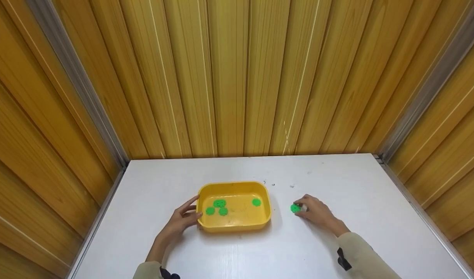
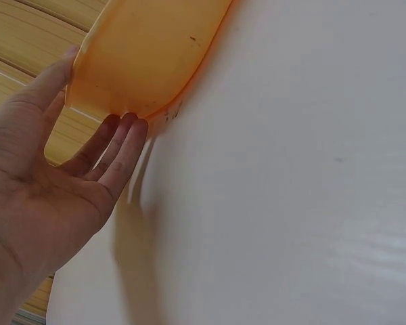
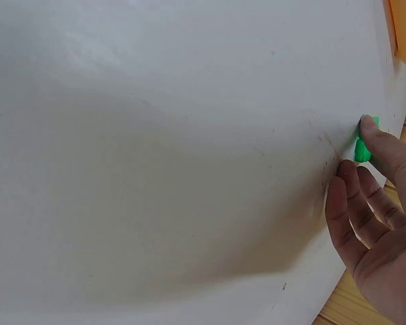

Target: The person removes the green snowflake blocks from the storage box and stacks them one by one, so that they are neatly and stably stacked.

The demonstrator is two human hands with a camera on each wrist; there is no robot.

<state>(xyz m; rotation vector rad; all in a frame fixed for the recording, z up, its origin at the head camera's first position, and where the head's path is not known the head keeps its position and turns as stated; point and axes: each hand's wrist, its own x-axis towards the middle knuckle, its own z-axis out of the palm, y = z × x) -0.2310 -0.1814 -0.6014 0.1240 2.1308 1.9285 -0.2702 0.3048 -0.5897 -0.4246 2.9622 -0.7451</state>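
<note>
A yellow plastic tub (image 1: 237, 228) stands on the white table, and several small green scalloped discs (image 1: 223, 211) lie on its floor, most at the left, with a lone disc (image 1: 256, 202) towards the right. At the tub's left end my left hand (image 1: 181, 220) holds it by the rim. The left wrist view has that thumb at the rim and the fingertips (image 2: 141, 125) against the outer wall. To the right of the tub, my right hand (image 1: 318, 211) pinches another green disc (image 1: 295, 208) between thumb and fingers, close over the tabletop.
The white table (image 1: 237, 259) meets yellow wood-look panels (image 1: 227, 77) at its back, with similar panels on both sides. Grey metal posts (image 1: 81, 77) stand at the corners. Small dark marks (image 1: 273, 185) dot the surface behind the tub.
</note>
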